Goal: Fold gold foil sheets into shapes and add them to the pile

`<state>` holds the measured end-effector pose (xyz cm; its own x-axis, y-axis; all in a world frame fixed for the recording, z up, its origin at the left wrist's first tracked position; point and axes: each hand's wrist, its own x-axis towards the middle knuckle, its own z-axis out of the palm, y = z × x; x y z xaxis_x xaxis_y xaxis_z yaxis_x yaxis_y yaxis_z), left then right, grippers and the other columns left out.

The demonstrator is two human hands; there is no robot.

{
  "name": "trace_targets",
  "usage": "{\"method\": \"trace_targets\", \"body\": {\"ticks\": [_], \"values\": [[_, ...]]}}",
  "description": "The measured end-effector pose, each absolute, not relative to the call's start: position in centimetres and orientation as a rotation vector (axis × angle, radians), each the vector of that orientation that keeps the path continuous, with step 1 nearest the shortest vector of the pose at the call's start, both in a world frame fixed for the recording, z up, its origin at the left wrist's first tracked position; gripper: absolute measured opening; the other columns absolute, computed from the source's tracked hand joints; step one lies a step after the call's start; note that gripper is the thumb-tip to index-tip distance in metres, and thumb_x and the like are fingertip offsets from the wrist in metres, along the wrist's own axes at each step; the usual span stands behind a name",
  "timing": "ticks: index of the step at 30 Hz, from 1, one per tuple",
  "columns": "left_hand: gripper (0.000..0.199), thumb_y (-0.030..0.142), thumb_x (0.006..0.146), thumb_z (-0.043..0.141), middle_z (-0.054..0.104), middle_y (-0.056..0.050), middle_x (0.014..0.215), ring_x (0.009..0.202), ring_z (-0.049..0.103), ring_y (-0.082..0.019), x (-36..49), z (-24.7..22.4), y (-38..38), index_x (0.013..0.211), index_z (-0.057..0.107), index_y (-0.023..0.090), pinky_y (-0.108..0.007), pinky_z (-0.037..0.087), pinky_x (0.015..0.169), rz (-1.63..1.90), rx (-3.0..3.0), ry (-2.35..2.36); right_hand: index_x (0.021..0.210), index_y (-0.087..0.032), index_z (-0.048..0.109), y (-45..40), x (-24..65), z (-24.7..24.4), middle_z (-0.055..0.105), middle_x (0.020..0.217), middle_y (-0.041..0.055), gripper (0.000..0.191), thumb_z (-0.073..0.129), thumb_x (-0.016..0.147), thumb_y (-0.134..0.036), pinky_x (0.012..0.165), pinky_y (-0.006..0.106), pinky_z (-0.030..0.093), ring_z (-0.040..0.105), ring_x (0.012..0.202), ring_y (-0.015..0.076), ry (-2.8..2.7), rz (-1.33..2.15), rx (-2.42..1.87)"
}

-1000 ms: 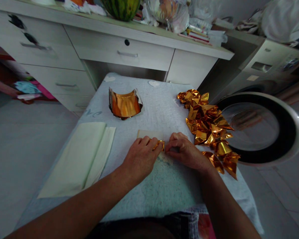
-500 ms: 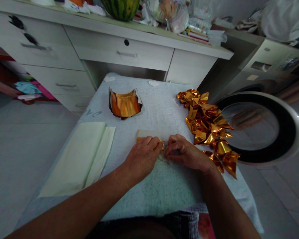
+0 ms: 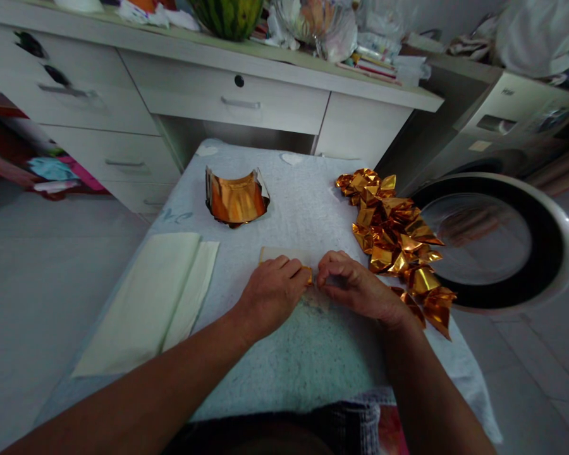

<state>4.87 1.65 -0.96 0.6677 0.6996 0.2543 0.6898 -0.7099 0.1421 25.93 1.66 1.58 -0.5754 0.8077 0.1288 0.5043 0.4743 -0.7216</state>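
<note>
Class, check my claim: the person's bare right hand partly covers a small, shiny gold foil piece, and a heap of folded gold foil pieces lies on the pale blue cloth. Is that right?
Only the side is wrong: the head view shows the bare left hand partly covering the small, shiny gold foil piece. The rest stands.

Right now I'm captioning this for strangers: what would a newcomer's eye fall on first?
Probably the heap of shiny, folded gold foil pieces along the right side of the pale blue cloth. Next, perhaps, the curved gold foil with raised ends toward the back left. Then the left hand, curled over a small gold foil piece mid-cloth, the right hand beside it.
</note>
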Motion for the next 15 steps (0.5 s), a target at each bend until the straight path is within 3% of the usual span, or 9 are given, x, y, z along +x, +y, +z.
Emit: {"method": "trace_targets", "body": {"ticks": [8,15], "values": [[0.010,0.014,0.090,0.059,0.063,-0.002,0.076,0.072,0.057,-0.020,5.00,-1.09,1.31,0.080,0.061,0.017,-0.031,0.045,0.059,0.673,3.031,1.113,0.083,-0.021,0.064,1.60,25.97,1.65,0.058,0.085,-0.0002,0.009,0.062,0.086,-0.012,0.084,0.033,0.039,0.053,0.087,0.0153,-2.321,0.907,-1.105],[0.008,0.012,0.089,0.059,0.064,-0.002,0.076,0.072,0.061,-0.021,5.33,-1.02,1.03,0.082,0.062,0.016,-0.033,0.049,0.060,0.688,3.069,1.112,0.080,-0.023,0.069,1.61,25.94,1.35,0.059,0.078,-0.0021,0.009,0.067,0.086,-0.018,0.081,0.031,0.037,0.052,0.082,0.0143,-2.383,0.951,-1.161]]}}
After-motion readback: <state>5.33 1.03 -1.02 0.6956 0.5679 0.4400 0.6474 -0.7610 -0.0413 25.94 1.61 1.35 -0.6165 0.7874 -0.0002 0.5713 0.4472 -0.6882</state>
